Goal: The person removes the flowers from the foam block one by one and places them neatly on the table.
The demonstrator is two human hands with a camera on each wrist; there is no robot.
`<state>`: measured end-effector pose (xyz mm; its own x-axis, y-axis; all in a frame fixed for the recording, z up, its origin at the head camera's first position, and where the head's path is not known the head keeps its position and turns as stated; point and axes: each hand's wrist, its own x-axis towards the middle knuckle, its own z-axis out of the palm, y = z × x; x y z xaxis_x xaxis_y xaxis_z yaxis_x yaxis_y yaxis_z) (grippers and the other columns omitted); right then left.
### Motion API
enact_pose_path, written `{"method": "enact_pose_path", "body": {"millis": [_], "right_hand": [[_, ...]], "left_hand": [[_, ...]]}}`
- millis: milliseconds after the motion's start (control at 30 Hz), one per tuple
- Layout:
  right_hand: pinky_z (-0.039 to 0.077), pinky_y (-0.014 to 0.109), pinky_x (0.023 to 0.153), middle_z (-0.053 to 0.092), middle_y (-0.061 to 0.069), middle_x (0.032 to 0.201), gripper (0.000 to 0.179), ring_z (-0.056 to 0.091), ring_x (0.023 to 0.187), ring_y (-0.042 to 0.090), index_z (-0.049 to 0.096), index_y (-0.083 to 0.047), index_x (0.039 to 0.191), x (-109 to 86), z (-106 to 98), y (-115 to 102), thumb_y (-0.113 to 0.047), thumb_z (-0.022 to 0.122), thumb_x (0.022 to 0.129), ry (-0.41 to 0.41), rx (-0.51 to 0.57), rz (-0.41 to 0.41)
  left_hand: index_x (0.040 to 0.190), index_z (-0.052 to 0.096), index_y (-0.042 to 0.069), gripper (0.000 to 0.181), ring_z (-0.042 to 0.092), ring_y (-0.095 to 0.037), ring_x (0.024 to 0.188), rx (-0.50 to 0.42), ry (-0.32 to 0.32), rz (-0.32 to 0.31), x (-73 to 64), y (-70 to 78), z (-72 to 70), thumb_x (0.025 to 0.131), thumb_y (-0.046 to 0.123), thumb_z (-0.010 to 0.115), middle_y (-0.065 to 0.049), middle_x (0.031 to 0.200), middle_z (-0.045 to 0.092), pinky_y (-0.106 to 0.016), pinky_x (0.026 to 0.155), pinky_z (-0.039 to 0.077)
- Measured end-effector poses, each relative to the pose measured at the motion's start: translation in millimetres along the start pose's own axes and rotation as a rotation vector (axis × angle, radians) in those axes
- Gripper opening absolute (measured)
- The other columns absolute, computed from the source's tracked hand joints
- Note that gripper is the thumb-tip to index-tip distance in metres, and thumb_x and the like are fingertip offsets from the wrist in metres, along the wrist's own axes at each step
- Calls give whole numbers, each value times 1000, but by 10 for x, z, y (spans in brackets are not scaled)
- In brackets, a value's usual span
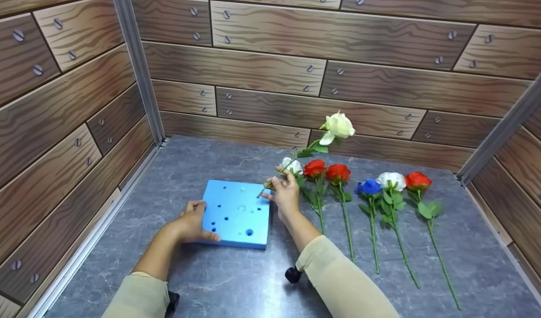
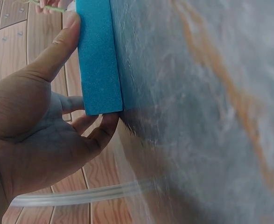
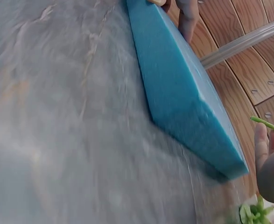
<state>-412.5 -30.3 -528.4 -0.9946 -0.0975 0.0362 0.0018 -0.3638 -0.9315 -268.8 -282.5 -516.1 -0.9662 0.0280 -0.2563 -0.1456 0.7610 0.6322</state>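
Note:
A square blue foam block (image 1: 235,225) with several holes in its top lies flat on the table. My left hand (image 1: 190,224) grips its near left corner; in the left wrist view the thumb lies along the block's (image 2: 98,60) upper edge and the fingers against its side. Over the far right corner, my right hand (image 1: 287,198) pinches the green stem of a creamy white rose (image 1: 340,125). The stem slants, its bloom up and to the right, its lower end close above the block. In the right wrist view that stem end (image 3: 266,122) shows beside the fingers.
Right of the block, a row of roses lies on the grey marbled table (image 1: 235,282): a white rose (image 1: 291,166) partly behind my right hand, red roses (image 1: 314,168), a blue rose (image 1: 369,187) and another white rose (image 1: 392,181). Wood-patterned walls (image 1: 270,70) enclose the table.

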Motion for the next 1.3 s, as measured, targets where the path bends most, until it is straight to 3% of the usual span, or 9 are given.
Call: {"method": "enact_pose_path", "body": {"millis": [433,833,1300], "right_hand": [[65,35,61,76,12,100,39,73,80,21,55,-2,149,-150,-297,-139,-2,59,110,-16,-128,11],[67,37,66,75,9,103,39,73,86,20,56,-10,150,-393,-517,-318,-8,58,111,-44,-113,82],[66,35,66,74,6,102,44,72,83,18,51,-6,155,-581,-798,-407,-9,58,112,-70,-187,80]], "left_hand": [[172,15,-2,128,22,-61,160,19,-5,10,-2,-7,6,84,47,94,-27,175,14,-72,125,35],[172,12,-2,128,19,-58,162,0,-31,23,30,48,21,85,45,93,-27,176,11,-69,128,33],[171,11,-6,130,18,-63,159,20,-29,40,-23,7,-8,85,49,92,-31,174,11,-73,127,30]]}}
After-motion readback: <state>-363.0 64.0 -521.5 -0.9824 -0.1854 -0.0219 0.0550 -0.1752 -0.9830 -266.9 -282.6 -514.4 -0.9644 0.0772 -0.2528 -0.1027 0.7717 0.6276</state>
